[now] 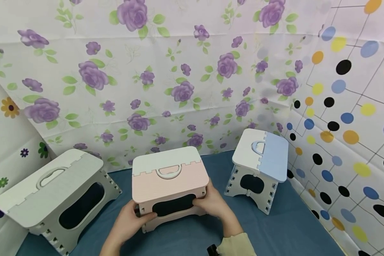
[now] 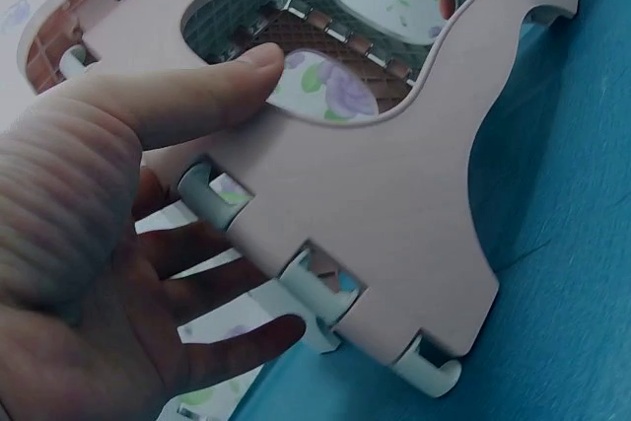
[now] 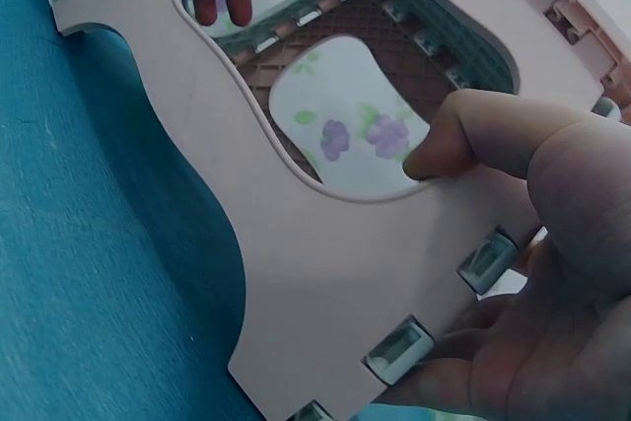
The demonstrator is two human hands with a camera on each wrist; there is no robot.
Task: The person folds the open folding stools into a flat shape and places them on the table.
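A pink-and-white folding step stool (image 1: pixel 170 183) stands unfolded in the middle of the head view, its loop handle on top. My left hand (image 1: pixel 128 221) grips its left side. In the left wrist view, the left thumb (image 2: pixel 212 96) lies on the pink front leg panel (image 2: pixel 375 204) beside the oval opening, with the fingers behind the hinged edge. My right hand (image 1: pixel 216 203) holds the right side. The right thumb (image 3: pixel 454 140) reaches the rim of the opening in the right wrist view, and the other fingers go round the side edge, partly hidden.
A larger grey-and-white folding stool (image 1: pixel 56 188) stands at the left. To the right is a blue-and-white folding stool (image 1: pixel 259 160). All stand on a blue cloth surface (image 1: pixel 192 238). Behind hangs a flowered sheet (image 1: pixel 166 71), with a dotted sheet (image 1: pixel 348 117) at the right.
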